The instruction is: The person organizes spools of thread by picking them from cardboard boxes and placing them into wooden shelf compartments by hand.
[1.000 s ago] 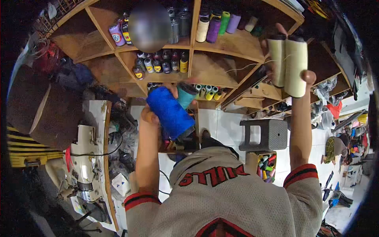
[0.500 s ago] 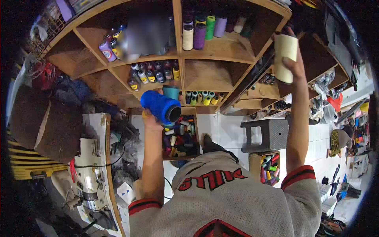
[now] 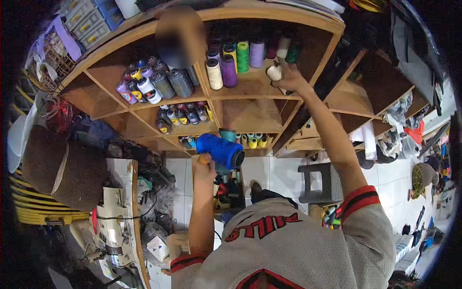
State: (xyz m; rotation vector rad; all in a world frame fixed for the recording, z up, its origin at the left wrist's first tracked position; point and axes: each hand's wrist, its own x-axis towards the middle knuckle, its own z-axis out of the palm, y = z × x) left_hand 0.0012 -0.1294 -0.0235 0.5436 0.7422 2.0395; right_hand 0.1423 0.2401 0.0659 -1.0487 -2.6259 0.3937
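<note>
Blue spool (image 3: 217,150): fat, fuzzy thread, dk. core end exposed. Held by L hand (image 3: 204,166); fingers closed round it, thumb seen, far fingers hidden. Located in front of lower part of wooden shelf (image 3: 248,113), approx. mid-width. Teal spool (image 3: 227,135): partly covered by blue one, also in front of shelf; grip on it can't be told. Cream spool (image 3: 274,73): pale, plain, rather blurred. Clasped by R hand (image 3: 291,79), fingers curled about it, some hidden; located inside shelf's top R bay, where upright spools are also kept, e.g. green spool (image 3: 243,57).

Diff. vs. 0.5 s ago: cream spool was held up outside shelf's R edge, long side shown; now brought into top bay, mostly covered by hand. Blue spool shifted twd. shelf's R side; dk. end seen less face-on.

Orientation: blue spool's long axis laid slantwise across shelf's width, dk. end pointed R & a bit down. Cream spool's axis can't be told.
</note>
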